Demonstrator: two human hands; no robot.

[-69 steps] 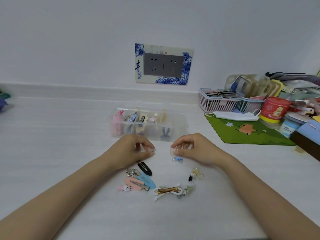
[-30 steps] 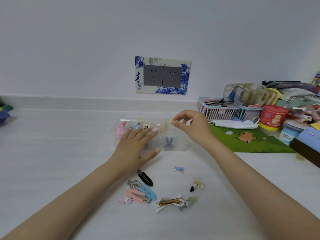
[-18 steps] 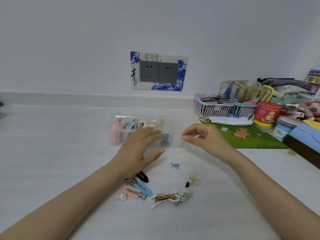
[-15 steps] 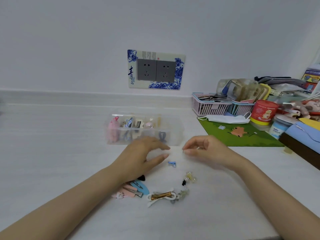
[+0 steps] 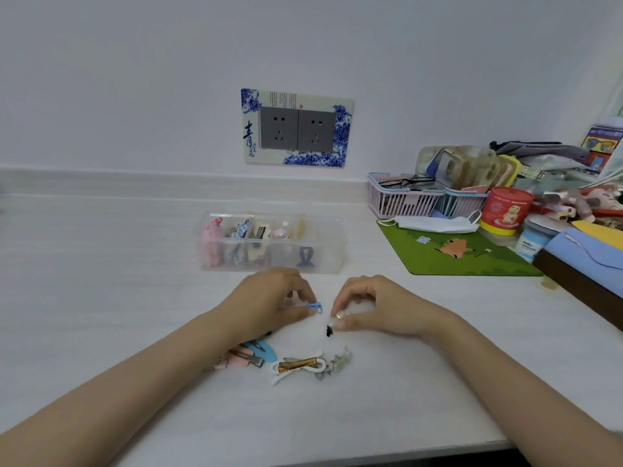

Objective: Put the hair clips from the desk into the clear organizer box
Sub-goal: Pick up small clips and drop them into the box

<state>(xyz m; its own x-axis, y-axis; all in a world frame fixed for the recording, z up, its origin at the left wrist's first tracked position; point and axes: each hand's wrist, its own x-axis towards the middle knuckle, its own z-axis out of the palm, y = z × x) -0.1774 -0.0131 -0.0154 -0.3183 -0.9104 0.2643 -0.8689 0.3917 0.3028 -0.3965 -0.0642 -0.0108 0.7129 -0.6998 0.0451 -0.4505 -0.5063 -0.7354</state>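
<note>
Both hands had come back from the clear organizer box (image 5: 269, 246), where they were a second before, and were down on the table (image 5: 101, 281) at the loose clips again. That reads as one drop-off finished and the next pickup begun.

The left hand (image 5: 269, 305), just left of the frame's centre, had its thumb and forefinger closed on a small blue clip (image 5: 314, 305), which stuck out to the right of the fingers. Whether it had left the surface could not be told. The right hand (image 5: 374, 306), beside it, pinched a small pale, translucent clip (image 5: 338, 317) in the same way, with a tiny black clip (image 5: 329, 331) lying just below its fingertips.

The box sat above the hands, a little apart from them, open-topped and already holding several clips in its compartments. Lower in the frame more remained: a pink and blue cluster (image 5: 249, 355) partly under the left wrist, and a white bow clip with a gold bar (image 5: 298, 365) beside a pale greenish one (image 5: 340, 362). By that count the job looked roughly half done.
</note>
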